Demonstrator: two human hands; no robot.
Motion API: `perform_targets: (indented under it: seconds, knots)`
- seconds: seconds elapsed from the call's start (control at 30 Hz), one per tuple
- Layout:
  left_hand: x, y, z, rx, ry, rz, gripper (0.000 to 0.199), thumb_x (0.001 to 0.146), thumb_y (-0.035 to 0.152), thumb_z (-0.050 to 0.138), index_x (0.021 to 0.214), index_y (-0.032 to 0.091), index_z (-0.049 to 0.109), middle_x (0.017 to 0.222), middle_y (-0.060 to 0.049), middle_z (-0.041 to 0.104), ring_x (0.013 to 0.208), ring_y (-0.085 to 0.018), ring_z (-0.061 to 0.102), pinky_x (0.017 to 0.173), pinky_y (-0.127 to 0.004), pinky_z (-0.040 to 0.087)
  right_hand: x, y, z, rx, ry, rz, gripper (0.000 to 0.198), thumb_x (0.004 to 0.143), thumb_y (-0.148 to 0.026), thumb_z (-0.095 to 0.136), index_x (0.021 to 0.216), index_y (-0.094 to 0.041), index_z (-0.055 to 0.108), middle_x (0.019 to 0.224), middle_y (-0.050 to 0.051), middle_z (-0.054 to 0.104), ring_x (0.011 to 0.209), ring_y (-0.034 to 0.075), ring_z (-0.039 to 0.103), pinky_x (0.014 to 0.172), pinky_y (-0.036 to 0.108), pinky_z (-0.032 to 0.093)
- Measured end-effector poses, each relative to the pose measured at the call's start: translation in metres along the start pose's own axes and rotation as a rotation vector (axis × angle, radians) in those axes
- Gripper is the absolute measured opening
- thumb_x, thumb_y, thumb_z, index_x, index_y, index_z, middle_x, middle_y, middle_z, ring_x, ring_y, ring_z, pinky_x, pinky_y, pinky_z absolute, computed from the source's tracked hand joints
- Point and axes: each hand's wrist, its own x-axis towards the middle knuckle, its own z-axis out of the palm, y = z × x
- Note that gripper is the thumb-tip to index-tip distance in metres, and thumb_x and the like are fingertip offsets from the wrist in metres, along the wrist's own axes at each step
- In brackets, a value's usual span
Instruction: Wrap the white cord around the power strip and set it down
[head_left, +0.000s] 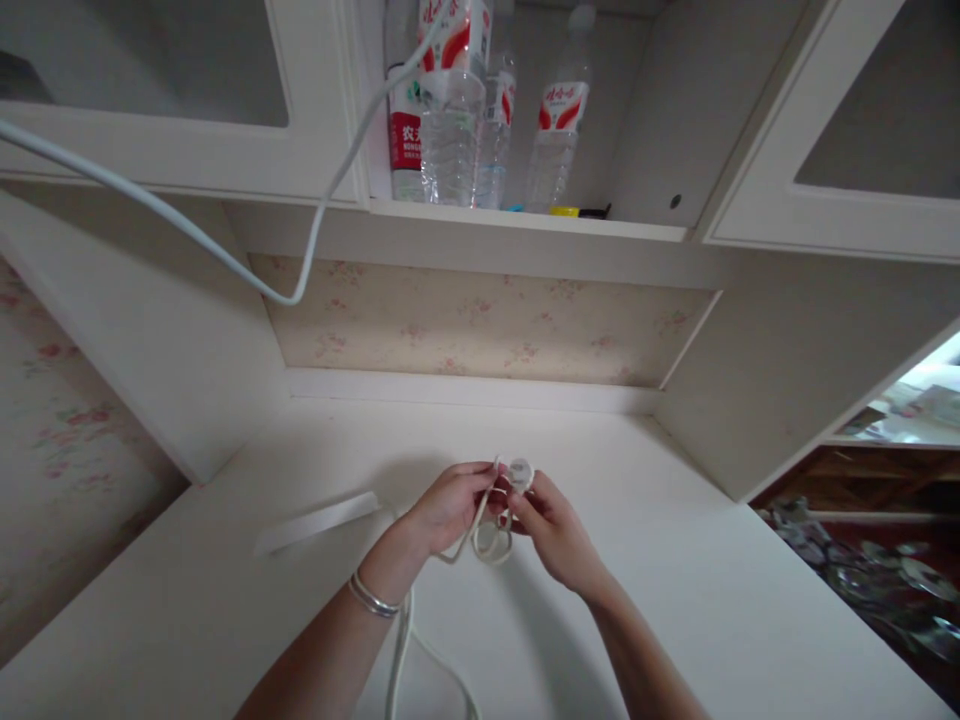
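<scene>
Over the white counter, my left hand (451,505) and my right hand (553,522) meet close together. Between the fingers of my left hand runs a thin white cable (480,512). My right hand's thumb and fingers grip a small round white piece, which looks like a plug (521,474). A loop of the cable (493,545) hangs just below the fingers. To the left lies a long white bar (322,522) on the counter, partly blurred. More white cable (401,655) trails down beneath my left wrist. The fingertips partly hide where plug and cable meet.
Above the counter is an open cabinet shelf (525,218) holding several clear plastic bottles (559,125). A thick pale cord (172,225) crosses the upper left, close to the camera. White side panels (142,320) flank the counter. Cluttered items (885,570) sit at the far right.
</scene>
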Motion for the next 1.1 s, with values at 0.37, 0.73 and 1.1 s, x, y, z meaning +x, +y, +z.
perform_targets:
  seconds: [0.37, 0.73, 1.1]
  knots:
    - [-0.006, -0.015, 0.006, 0.682, 0.120, 0.053, 0.043, 0.088, 0.051, 0.036, 0.074, 0.016, 0.058, 0.062, 0.002, 0.054, 0.042, -0.007, 0.038, 0.039, -0.019, 0.028, 0.011, -0.004, 0.004, 0.009, -0.014, -0.075, 0.032, 0.090, -0.043, 0.050, 0.070, -0.018, 0.056, 0.067, 0.000, 0.058, 0.067, 0.014, 0.054, 0.066, 0.026, 0.042]
    - [-0.022, -0.009, 0.004, 0.882, -0.058, 0.079, 0.051, 0.090, 0.056, 0.033, 0.079, 0.014, 0.060, 0.062, 0.002, 0.049, 0.054, -0.010, 0.041, 0.051, -0.021, 0.031, 0.023, 0.010, -0.003, -0.062, 0.114, -0.089, 0.030, 0.085, -0.047, 0.056, 0.072, -0.020, 0.058, 0.078, 0.001, 0.056, 0.077, 0.016, 0.053, 0.074, 0.029, 0.042]
    - [-0.022, -0.037, 0.008, 1.083, 0.332, 0.414, 0.028, 0.084, 0.027, 0.053, 0.111, 0.027, 0.058, 0.091, -0.004, 0.068, 0.077, -0.020, 0.062, 0.073, -0.028, 0.042, 0.021, 0.028, 0.016, -0.029, 0.460, -0.042, 0.034, 0.080, -0.049, 0.062, 0.100, -0.022, 0.057, 0.065, -0.003, 0.058, 0.061, 0.016, 0.059, 0.061, 0.028, 0.047]
